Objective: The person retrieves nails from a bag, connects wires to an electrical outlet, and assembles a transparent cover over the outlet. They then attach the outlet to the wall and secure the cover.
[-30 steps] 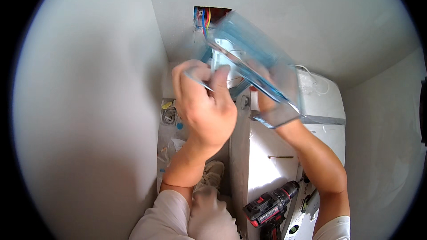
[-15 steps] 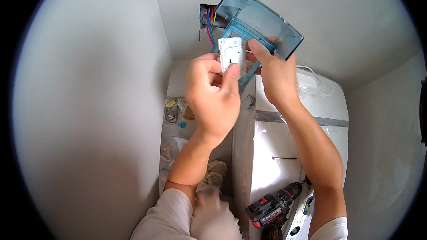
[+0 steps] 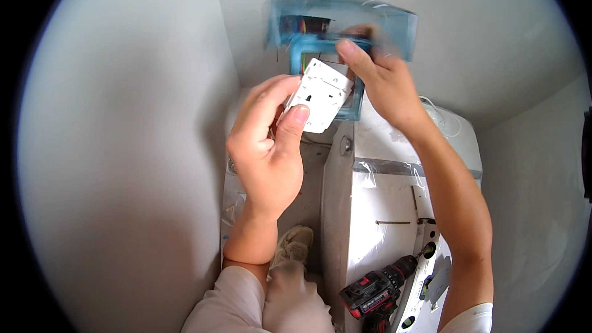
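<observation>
Between the thumb and fingers of my left hand (image 3: pixel 268 129) is a white socket plate (image 3: pixel 320 95), tilted, with small slots and holes on the side I see. My right hand (image 3: pixel 385 83) grips a transparent blue waterproof socket cover (image 3: pixel 394 24) by its frame, thumb in front; its other fingers are smeared by motion. The cover's square frame hangs behind the plate, and its raised lid spreads above. Through the lid shows the wall box (image 3: pixel 305 24) with coloured wires, partly hidden. Whether plate and frame touch, I cannot tell.
A large white plastic-wrapped fixture (image 3: pixel 382 191) stands at the right. On it lie a black-and-red cordless drill (image 3: pixel 376 290), a spirit level (image 3: pixel 419 283) and two long screws (image 3: pixel 393 222). Bare grey walls (image 3: pixel 135 117) close in on the left. Some litter lies on the floor.
The cover has swung level and moved left in front of the wall box. My left hand has shifted left and lower, turning the white plate so more of its face shows.
</observation>
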Available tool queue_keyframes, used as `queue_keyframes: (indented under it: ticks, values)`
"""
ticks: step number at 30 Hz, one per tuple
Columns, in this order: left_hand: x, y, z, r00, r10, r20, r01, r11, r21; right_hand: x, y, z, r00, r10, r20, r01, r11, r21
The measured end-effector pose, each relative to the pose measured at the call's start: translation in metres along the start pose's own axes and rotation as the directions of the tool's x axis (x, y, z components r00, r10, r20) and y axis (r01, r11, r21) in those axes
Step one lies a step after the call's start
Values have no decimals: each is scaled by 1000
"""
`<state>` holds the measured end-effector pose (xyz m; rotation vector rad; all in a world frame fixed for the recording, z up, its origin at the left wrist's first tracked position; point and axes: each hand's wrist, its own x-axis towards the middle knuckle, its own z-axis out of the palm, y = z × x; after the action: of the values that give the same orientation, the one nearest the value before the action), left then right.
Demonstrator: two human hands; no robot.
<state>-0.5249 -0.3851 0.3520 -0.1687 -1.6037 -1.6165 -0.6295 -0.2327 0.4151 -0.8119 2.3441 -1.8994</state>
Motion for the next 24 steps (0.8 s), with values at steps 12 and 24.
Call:
queue_keyframes:
  ticks: [12,24]
  values:
    - [5,6,-9,1000,15,-3,-14,983,183,14,-1,9,982,64,176,-94,981,170]
    - [15,-2,-16,978,-175,-111,125,925,-360,24,-3,8,984,61,168,-92,979,184]
